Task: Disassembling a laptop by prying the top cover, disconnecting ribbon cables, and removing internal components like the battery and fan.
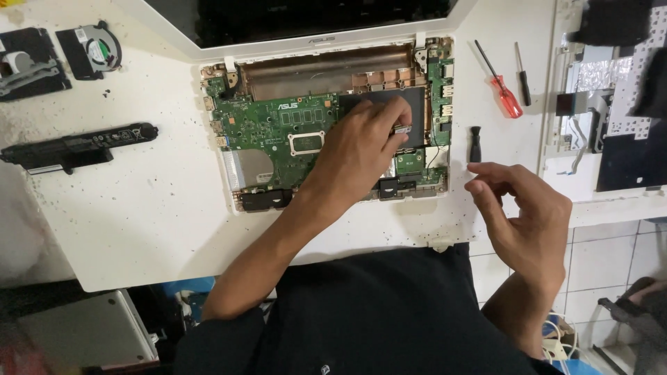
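Motherboard [278, 128], green, under left hand [361, 149] fingertips.

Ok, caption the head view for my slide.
Left hand pinches a small metal part over an opened laptop's green motherboard; right hand hovers near a red screwdriver.

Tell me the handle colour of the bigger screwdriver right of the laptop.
Translucent red handle on the bigger screwdriver, clearest in the head view.

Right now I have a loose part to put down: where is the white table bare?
The widest bare patch of the table lies between the black battery bar and the opened laptop base. A smaller one sits below the red screwdriver, above the right hand. The upper left corner, with the fan, is crowded.
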